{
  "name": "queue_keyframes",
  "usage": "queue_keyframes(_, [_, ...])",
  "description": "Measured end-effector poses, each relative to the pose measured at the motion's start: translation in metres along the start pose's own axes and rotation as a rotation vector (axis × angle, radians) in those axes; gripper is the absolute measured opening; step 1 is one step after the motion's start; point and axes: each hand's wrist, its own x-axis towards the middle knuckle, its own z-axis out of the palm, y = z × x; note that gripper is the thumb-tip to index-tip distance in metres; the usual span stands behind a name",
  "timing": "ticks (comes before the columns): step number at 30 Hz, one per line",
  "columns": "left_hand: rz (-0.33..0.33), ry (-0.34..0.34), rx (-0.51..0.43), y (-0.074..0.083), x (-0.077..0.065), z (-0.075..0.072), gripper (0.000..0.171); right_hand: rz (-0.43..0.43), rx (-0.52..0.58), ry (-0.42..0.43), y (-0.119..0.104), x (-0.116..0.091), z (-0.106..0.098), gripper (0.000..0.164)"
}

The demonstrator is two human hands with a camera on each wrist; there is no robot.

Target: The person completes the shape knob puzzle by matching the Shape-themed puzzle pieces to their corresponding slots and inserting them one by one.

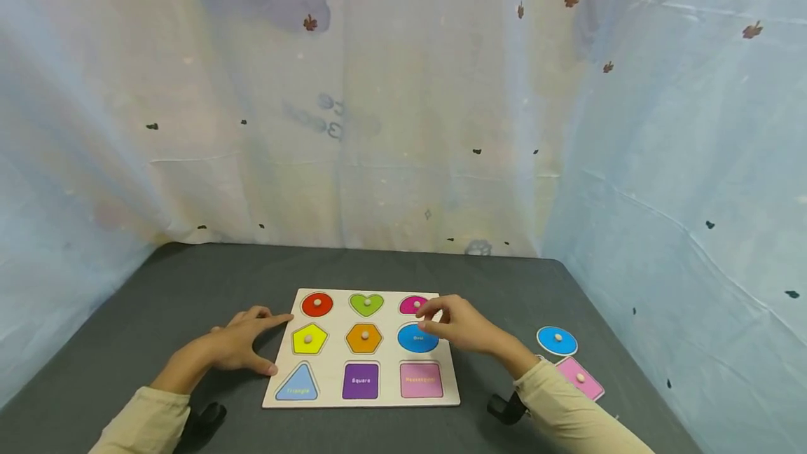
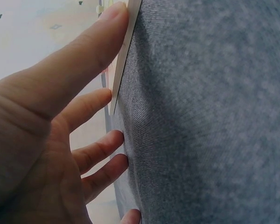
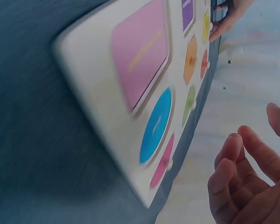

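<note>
A white shape puzzle board (image 1: 389, 359) lies flat on the table. My left hand (image 1: 241, 340) has its fingers spread, thumb and index finger touching the board's left edge; the left wrist view shows the thumb (image 2: 91, 44) against it. Above the board's right side hovers my right hand (image 1: 463, 324), fingers loosely bent and holding nothing. Nearest to it are the magenta piece (image 1: 408, 305) with a knob and the blue oval recess (image 1: 416, 339). Red circle (image 1: 317, 305), green heart (image 1: 362, 305), yellow pentagon (image 1: 305, 342) and orange hexagon (image 1: 361, 347) pieces sit in their recesses.
Knobless recesses labelled triangle (image 1: 298, 380) and square (image 1: 361, 391), plus a pink rectangular one (image 1: 421, 389), line the near row. Right of the board lie a loose blue oval (image 1: 550, 342) and a pink rectangle piece (image 1: 585, 382), partly behind my right sleeve. Curtains surround the table.
</note>
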Motion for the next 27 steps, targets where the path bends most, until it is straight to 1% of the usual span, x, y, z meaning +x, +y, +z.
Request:
queue_keyframes(4, [-0.007, -0.005, 0.001, 0.0, -0.001, 0.001, 0.101, 0.027, -0.023, 0.025, 0.008, -0.017, -0.011, 0.025])
queue_keyframes(8, [-0.007, -0.008, 0.001, 0.001, -0.001, 0.001, 0.1, 0.067, -0.013, 0.054, 0.017, -0.03, -0.023, 0.024])
queue_keyframes(12, [0.0, 0.002, 0.001, 0.002, -0.001, 0.001, 0.1, 0.086, 0.0, 0.088, 0.033, -0.039, -0.033, 0.025])
queue_keyframes(16, [0.004, 0.005, 0.001, 0.002, 0.0, 0.001, 0.1, 0.082, 0.004, 0.111, 0.052, -0.047, -0.04, 0.027])
queue_keyframes(20, [0.007, 0.003, 0.0, 0.003, 0.001, 0.0, 0.1, 0.093, 0.002, 0.139, 0.066, -0.056, -0.05, 0.03])
queue_keyframes(27, [-0.001, -0.006, 0.0, 0.001, 0.001, -0.002, 0.101, 0.144, -0.003, 0.179, 0.09, -0.071, -0.067, 0.035])
